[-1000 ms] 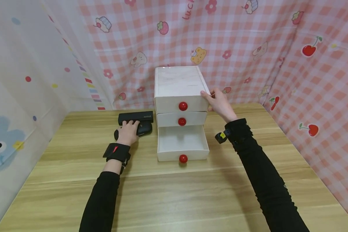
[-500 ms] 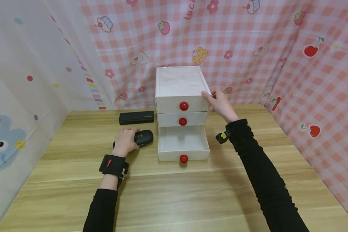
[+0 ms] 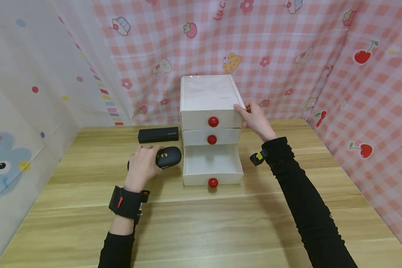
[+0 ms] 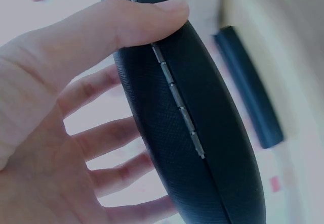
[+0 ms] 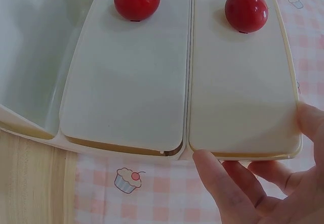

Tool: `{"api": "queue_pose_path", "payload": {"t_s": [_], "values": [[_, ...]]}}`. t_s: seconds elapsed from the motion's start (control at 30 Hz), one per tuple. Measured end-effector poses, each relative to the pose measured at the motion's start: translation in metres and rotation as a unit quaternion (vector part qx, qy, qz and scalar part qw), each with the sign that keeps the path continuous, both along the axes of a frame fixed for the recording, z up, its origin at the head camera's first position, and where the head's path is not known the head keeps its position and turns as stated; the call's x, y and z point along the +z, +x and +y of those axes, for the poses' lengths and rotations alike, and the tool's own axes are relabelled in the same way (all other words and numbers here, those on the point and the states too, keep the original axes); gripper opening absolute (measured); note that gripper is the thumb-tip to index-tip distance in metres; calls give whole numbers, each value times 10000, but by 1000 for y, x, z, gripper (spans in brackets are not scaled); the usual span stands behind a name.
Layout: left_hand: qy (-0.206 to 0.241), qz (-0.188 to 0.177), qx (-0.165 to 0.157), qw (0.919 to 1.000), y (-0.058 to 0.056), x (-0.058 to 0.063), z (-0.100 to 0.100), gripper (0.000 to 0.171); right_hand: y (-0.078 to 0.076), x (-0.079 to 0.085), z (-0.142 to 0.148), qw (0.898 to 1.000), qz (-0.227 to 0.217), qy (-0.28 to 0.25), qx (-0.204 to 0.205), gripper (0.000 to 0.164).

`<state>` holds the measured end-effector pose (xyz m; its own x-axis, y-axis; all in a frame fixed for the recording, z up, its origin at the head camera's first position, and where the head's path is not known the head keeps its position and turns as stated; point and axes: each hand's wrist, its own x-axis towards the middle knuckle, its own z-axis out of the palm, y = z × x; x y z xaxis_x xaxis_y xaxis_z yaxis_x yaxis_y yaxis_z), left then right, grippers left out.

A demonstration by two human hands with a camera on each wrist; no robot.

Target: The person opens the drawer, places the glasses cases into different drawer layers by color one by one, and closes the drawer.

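Note:
My left hand [image 3: 142, 167] grips a black hinged glasses case [image 3: 169, 157] to the left of the drawer cabinet, raised off the table. In the left wrist view the thumb lies across the hinge side of the case [image 4: 192, 92], with the fingers behind it. At the white cabinet [image 3: 206, 93], my right hand [image 3: 257, 119] holds the upper right front corner, thumb on the top edge and fingers at the side. The bottom drawer [image 3: 212, 178] is pulled out with nothing visible inside. Both upper drawers are in, each with a red round knob [image 5: 246, 10].
Behind the glasses case, a long black box [image 3: 158, 135] lies on the wooden table [image 3: 201, 223], close to the cabinet's left side. A pink checked curtain [image 3: 147, 44] hangs right behind the cabinet and along the right side. White printed cloth [image 3: 53, 119] borders the left.
The left hand has taken hold of the glasses case, drawn it toward the person, away from the long black box, and lifted it. The right hand stays on the cabinet.

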<state>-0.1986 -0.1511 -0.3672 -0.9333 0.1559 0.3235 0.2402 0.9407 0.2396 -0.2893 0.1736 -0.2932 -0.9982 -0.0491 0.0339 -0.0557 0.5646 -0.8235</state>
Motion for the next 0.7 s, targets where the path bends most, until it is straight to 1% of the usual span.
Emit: {"api": "queue_pose_path", "payload": {"t_s": [0.13,0.27,0.37,0.5,0.6,0.7], "values": [[-74,185,-82,9998,8,15,12,61,0,1,1,10000,9,-10,-1,57],[-171,185,-197,9995,14,24,25,61,0,1,1,10000,25,22,3,57],[-305,182,-302,9989,17,25,34,58,0,1,1,10000,55,50,9,56],[-495,261,-444,9974,18,25,47,53,1,0,1,10000,68,55,16,56],[-556,319,-551,9964,18,24,56,54,1,0,1,10000,60,46,12,55],[-591,235,-643,9959,17,23,65,56,1,0,0,10000,45,39,0,55]]}}
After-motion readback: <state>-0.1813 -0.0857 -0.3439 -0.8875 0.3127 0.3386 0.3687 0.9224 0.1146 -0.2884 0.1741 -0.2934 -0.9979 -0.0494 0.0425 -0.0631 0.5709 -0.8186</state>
